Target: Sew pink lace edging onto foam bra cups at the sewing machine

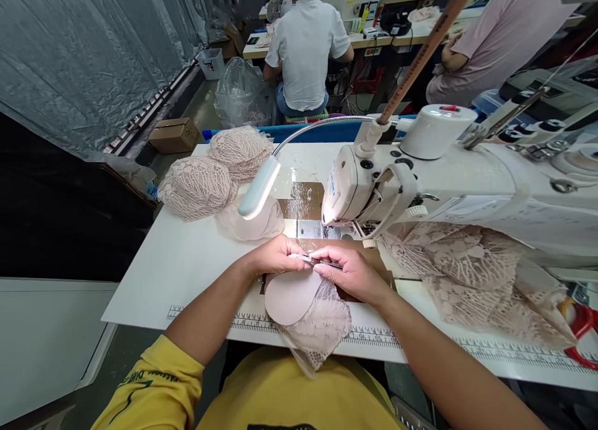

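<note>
My left hand and my right hand meet at the front of the white sewing table, just before the sewing machine head. Together they pinch the top edge of a beige bra cup with a lace piece beneath it. The lace hangs over the table's front edge, across the printed ruler. A small metal tool or strip shows between my fingertips; I cannot tell which.
Two stacks of lace cups lie at the table's far left, near a gooseneck lamp. A heap of lace pieces lies at the right, under the machine arm, with red scissors beyond. Two people sit at machines behind.
</note>
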A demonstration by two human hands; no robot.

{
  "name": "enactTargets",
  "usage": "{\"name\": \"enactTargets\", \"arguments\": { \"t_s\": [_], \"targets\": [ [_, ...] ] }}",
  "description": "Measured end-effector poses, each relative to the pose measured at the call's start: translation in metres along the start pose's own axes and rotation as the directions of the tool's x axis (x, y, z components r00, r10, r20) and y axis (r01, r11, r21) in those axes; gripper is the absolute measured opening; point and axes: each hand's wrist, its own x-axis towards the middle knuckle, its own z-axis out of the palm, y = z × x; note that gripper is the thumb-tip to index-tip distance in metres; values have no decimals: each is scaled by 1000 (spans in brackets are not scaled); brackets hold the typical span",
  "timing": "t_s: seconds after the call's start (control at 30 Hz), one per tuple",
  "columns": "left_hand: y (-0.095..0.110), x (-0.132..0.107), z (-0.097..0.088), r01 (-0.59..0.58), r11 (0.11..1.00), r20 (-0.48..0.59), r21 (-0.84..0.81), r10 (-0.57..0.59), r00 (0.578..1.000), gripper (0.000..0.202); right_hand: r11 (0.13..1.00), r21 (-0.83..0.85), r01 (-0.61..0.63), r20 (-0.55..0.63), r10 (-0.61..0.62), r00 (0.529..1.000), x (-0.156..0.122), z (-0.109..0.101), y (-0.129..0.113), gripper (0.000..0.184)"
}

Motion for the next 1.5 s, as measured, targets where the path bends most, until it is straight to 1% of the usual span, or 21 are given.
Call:
{"name": "enactTargets", "arguments": {
  "t_s": [0.17, 0.43, 0.63, 0.7, 0.77, 0.8, 0.87, 0.9, 0.93, 0.97, 1.0, 1.03, 1.1, 1.13, 1.17, 1.23, 1.3, 1.33, 1.4, 1.43, 1.5],
  "targets": [
    [3, -2, 2, 6, 1000, 17, -1, -6, 1000, 39, 1000, -18, 14, -19, -14, 1000, 2, 3, -7, 19],
    [3, -2, 2, 16, 1000, 4, 20, -16, 1000, 39, 1000, 11, -5, -4, 5, 1000, 1, -2, 1, 22],
    [3, -1, 3, 7, 999, 6, 35, -7, 1000, 41, 1000, -9, 19, -31, -20, 999, 4, 3, -4, 18],
    [3, -1, 4, 20, 999, 0, 31, -20, 1000, 39, 1000, 30, 0, -79, 2, 997, 5, 4, -3, 18],
    [3, 1, 4, 22, 999, -3, 41, -22, 1000, 37, 990, 137, -28, -105, 43, 994, 6, 6, -1, 21],
    [3, 1, 3, 6, 999, 2, 48, -6, 1000, 36, 979, 199, -47, -93, 67, 993, 6, 7, -1, 25],
    [3, 2, 3, -41, 997, 34, 58, 39, 999, 33, 960, 265, -91, -27, 102, 994, 7, 9, 0, 43],
    [3, 2, 2, -62, 996, 52, 68, 59, 997, 31, 962, 251, -104, 9, 105, 994, 7, 9, 0, 46],
    [5, 0, 1, -79, 993, 61, 91, 74, 995, 31, 971, 215, -106, 32, 101, 994, 7, 9, 0, 42],
    [7, -3, 0, -94, 987, 45, 130, 89, 995, 31, 980, 170, -104, 40, 99, 994, 6, 9, 0, 32],
    [10, -7, -1, -108, 977, -5, 185, 111, 994, 32, 986, 130, -100, 35, 96, 995, 6, 8, -1, 22],
    [14, -12, -2, -121, 960, -79, 253, 145, 986, 33, 990, 104, -98, 25, 96, 995, 5, 6, -1, 16],
    [21, -25, -5, -120, 919, -245, 376, 223, 944, 34, 989, 111, -99, 4, 99, 995, 2, 1, -2, 18],
    [23, -32, -7, -98, 911, -303, 400, 232, 924, 34, 986, 136, -98, 7, 98, 995, 1, -1, -3, 19],
    [25, -39, -9, -61, 915, -331, 400, 206, 921, 34, 981, 169, -95, 20, 93, 995, -1, -2, -4, 19],
    [24, -48, -11, 34, 941, -303, 336, 74, 950, 37, 968, 237, -83, 51, 72, 996, -4, -4, -6, 19],
    [17, -52, -11, 104, 976, -233, 192, -58, 971, 42, 953, 294, -70, 85, 47, 995, -6, -5, -9, 18],
    [12, -51, -9, 112, 989, -194, 99, -91, 977, 45, 946, 319, -61, 103, 29, 994, -7, -5, -10, 17],
    [2, -47, -2, 86, 992, -135, -98, -99, 986, 48, 932, 360, -46, 137, -4, 991, -8, -5, -13, 16],
    [-3, -44, 2, 62, 981, -132, -182, -86, 987, 47, 928, 371, -43, 154, -15, 988, -8, -5, -13, 16],
    [-9, -37, 11, 12, 956, -172, -292, -65, 983, 40, 931, 361, -45, 176, -21, 984, -8, -4, -14, 16]
  ]
}}
